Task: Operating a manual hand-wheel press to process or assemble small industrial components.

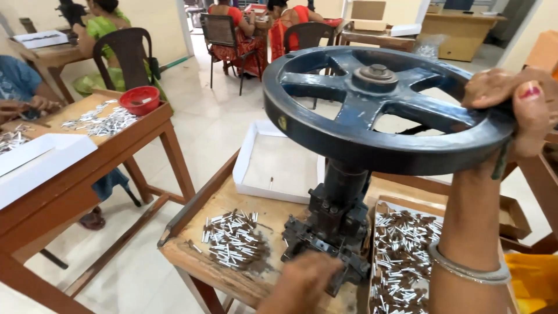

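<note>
Wooden tables filled the left of the room, and between them ran a wide strip of pale floor (203,139) with plenty of open room to walk. On the nearer side table (93,168) a red bowl (139,100) sat close to the far edge beside a scatter of small silvery pieces, and a co-worker's hand (35,104) rested at the table's left end. Further back, people sat on dark chairs (125,55).

Moving right, the workbench (192,256) had a worn front edge, and a heap of small metal tubes (232,238) lay just inside it. A white shallow tray (273,166) sat behind the heap, near the bench's far edge. The left hand (305,279) reached low to the base of the dark iron press (334,232); it was blurred, so I could not tell whether it held anything.

Above stood the press's heavy blue-black handwheel (372,110), overhanging much of the bench. The right hand (514,110) was clamped over the wheel's right rim, fingers wrapped around it, a metal bangle (468,270) on the wrist. Below, a wooden box (401,261) of tubes sat just beside the press.
</note>
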